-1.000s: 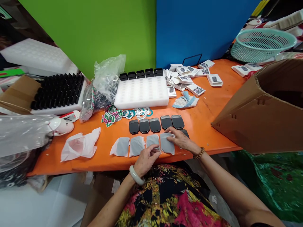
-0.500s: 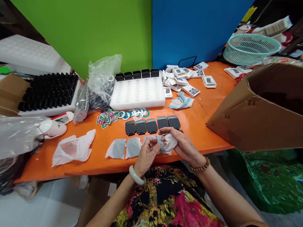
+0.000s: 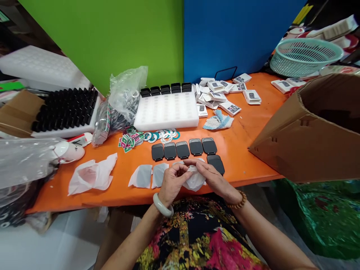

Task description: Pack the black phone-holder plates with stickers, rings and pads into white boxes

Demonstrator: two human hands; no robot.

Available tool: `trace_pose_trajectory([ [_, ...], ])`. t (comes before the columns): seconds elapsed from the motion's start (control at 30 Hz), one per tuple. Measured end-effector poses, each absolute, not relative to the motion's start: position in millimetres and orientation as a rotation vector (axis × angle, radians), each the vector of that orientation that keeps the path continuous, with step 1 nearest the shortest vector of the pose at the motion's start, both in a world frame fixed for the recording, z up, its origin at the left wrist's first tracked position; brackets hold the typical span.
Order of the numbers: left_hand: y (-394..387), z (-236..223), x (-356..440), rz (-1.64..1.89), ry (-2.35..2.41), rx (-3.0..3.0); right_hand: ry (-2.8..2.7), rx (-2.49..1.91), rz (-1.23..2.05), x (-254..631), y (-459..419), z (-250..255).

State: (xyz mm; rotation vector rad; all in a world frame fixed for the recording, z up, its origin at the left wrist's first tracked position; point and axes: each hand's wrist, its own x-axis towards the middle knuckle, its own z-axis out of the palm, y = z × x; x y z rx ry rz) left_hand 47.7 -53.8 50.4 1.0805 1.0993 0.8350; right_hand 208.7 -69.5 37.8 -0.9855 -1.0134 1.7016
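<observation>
Close to the table's front edge, both my hands are on a small, thin white bag (image 3: 196,182). My left hand (image 3: 172,184) pinches its edge between thumb and fingers. From the other side my right hand (image 3: 218,183) grips it, fingers closed over the top. What the bag contains, if anything, is hidden. Just beyond my hands several flat black devices (image 3: 182,150) lie in a row, with another black device (image 3: 215,164) right of my right hand. To the left are grey-looking items in white sleeves (image 3: 144,176), partly covered by my left hand.
Empty-looking white bags (image 3: 94,174) lie at left. Behind stand a white foam tray (image 3: 166,112), small white boxes (image 3: 216,96) and ring-shaped stickers (image 3: 161,135). A cardboard box (image 3: 303,146) borders the right; a foam tray of black pieces (image 3: 67,108) sits at left.
My hands have come together on the white bag and moved slightly left and down. My left hand now pinches the bag's edge. The black device at right has come into fuller view.
</observation>
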Motion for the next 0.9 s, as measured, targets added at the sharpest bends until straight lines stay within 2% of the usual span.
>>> trace_pose_trajectory([
  [0.27, -49, 53, 36, 0.956, 1.032, 0.854, -0.817, -1.046, 1.699, 232, -69, 31],
  [0.37, -48, 54, 35, 0.944, 1.036, 0.796, -1.028, -1.121, 1.656, 239, -68, 33],
  [0.53, -47, 55, 35, 0.795, 1.079, 1.064, -1.442, -1.229, 1.429, 243, -62, 37],
  [0.7, -47, 60, 40, 0.716, 1.059, 1.271, -1.384, -1.037, 1.609, 225, -59, 42],
  [0.9, -48, 61, 36, 0.717, 1.078, 1.245, -0.951, -0.933, 1.737, 218, -60, 35],
])
